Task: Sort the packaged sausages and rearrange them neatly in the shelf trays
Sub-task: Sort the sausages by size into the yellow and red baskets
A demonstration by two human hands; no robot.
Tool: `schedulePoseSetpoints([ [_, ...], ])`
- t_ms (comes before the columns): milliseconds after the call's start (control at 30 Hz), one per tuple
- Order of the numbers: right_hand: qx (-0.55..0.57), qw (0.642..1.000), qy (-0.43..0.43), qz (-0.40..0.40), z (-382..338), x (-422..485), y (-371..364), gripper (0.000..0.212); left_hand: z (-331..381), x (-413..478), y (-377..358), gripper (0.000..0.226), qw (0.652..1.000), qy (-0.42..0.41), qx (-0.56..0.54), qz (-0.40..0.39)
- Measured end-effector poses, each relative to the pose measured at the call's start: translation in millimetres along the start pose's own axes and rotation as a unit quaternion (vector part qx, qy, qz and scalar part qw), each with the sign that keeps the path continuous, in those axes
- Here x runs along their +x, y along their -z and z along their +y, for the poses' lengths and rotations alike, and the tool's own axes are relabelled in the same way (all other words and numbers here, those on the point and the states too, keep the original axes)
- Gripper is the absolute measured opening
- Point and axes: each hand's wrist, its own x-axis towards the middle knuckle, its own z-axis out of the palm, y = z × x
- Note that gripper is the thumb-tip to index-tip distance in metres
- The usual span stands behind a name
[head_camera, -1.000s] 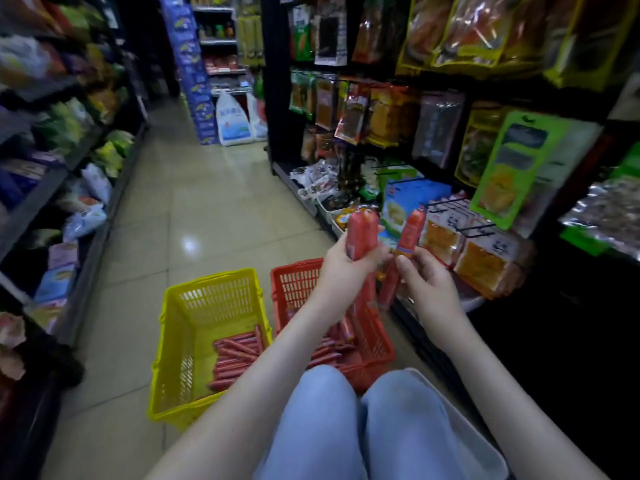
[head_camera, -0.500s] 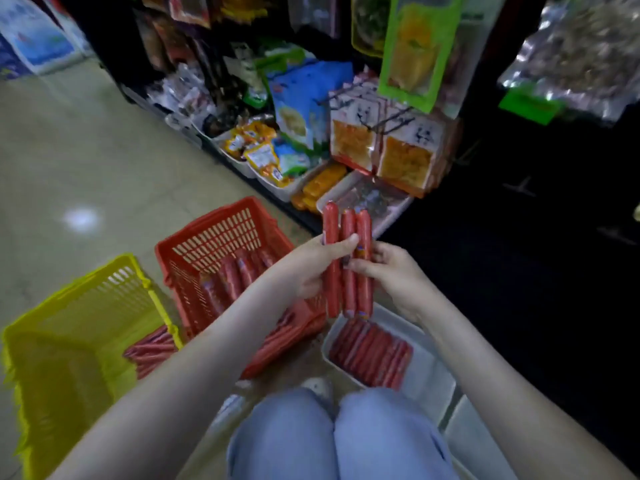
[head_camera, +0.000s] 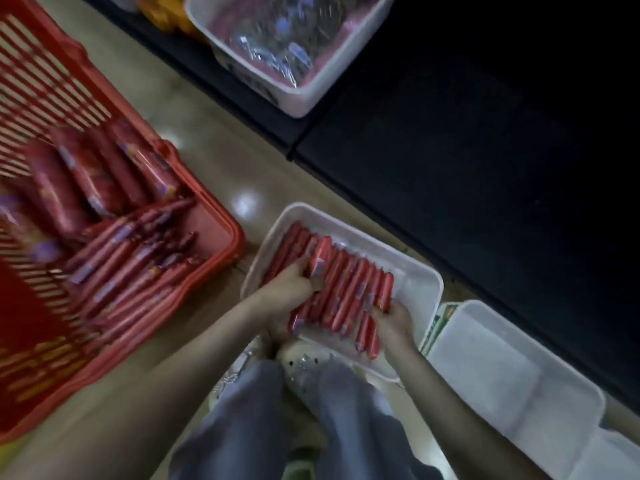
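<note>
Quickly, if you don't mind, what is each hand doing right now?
Left hand: grips packaged sausages in the white tray.
Right hand: touches the row's end; grip unclear.

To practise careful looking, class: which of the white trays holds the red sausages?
The middle tray, where left hand and right hand grip sausages; the upper tray holds silvery packets, the lower right tray looks empty.

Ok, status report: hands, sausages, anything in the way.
Left hand and right hand both gripping sausages in the white tray. Row packed side by side. Nothing blocking; red basket sits alongside.
</note>
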Motion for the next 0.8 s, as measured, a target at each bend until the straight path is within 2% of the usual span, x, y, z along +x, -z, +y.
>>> schedulePoseSetpoints([
  [67,0.018,0.998,-0.020,0.055,4.6,4.7,-3.3,0.009,-9.7,6.0,-0.4,0.033,0.999,-0.011,0.033,-0.008],
  [133,0.010,0.997,-0.019,0.070,6.8,11.7,-5.5,0.017,-17.8,12.1,-2.8,0.034,0.994,-0.024,0.105,-0.012],
  [200,0.010,1.000,0.014,0.011,10.3,16.4,-9.1,0.014,-21.3,15.6,-6.0,0.036,0.989,-0.035,0.141,-0.006],
  [267,-0.020,0.998,0.042,-0.053,16.3,19.6,-11.2,0.033,-22.9,18.7,-10.8,0.040,0.989,-0.035,0.145,0.009],
  [300,-0.040,0.996,0.058,-0.053,15.5,18.8,-10.5,0.038,-23.1,19.9,-12.5,0.042,0.989,-0.033,0.140,0.018],
  [433,-0.094,0.987,0.127,0.030,19.0,17.5,-6.8,0.043,-22.2,25.4,-17.0,0.046,0.992,-0.039,0.114,0.049],
  [533,-0.161,0.970,0.140,0.121,25.1,19.6,-7.1,0.045,-22.7,27.0,-19.3,0.047,0.991,-0.040,0.117,0.056],
  [567,-0.173,0.969,0.131,0.114,24.5,15.8,-6.7,0.038,-23.2,27.4,-20.4,0.047,0.991,-0.036,0.116,0.057],
  [600,-0.178,0.976,0.107,0.069,24.9,11.5,-8.1,0.043,-23.9,28.2,-21.9,0.047,0.991,-0.035,0.112,0.058],
  [667,-0.236,0.969,0.075,-0.017,27.0,7.8,-12.0,0.072,-23.9,29.9,-25.5,0.045,0.990,-0.030,0.123,0.057],
  [700,-0.248,0.965,0.068,-0.042,24.2,5.0,-13.1,0.077,-23.6,30.7,-27.6,0.046,0.989,-0.028,0.137,0.056],
  [800,-0.267,0.956,0.114,-0.028,13.1,-1.0,-11.4,0.072,-22.8,33.1,-35.3,0.046,0.986,-0.024,0.160,0.043],
])
